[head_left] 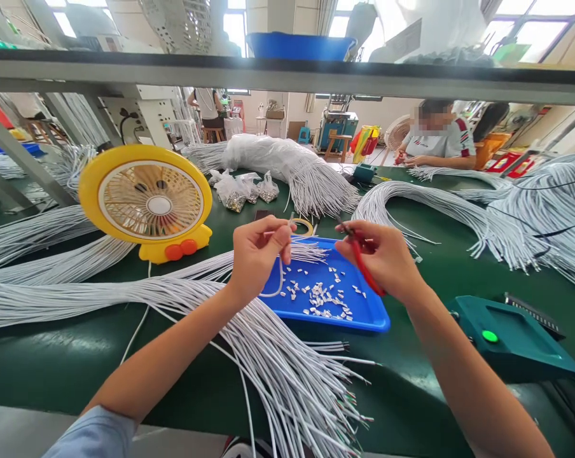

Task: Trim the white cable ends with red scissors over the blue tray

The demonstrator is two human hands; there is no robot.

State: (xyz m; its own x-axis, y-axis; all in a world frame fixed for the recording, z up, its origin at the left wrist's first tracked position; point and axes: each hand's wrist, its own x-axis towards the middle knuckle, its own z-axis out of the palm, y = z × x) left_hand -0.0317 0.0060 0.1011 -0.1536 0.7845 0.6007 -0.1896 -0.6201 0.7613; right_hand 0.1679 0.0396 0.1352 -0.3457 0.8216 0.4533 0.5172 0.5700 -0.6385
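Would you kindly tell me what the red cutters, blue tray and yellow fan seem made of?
Red cutters: probably metal at the dark tips; smooth grips, plastic or rubber by their even red.
Blue tray: likely glossy plastic, given its shiny rim.
Yellow fan: apparently smooth plastic, from its rounded, evenly coloured frame.

Cables point(282, 369) lie before the tray point(369, 310), a device point(521, 346) right.
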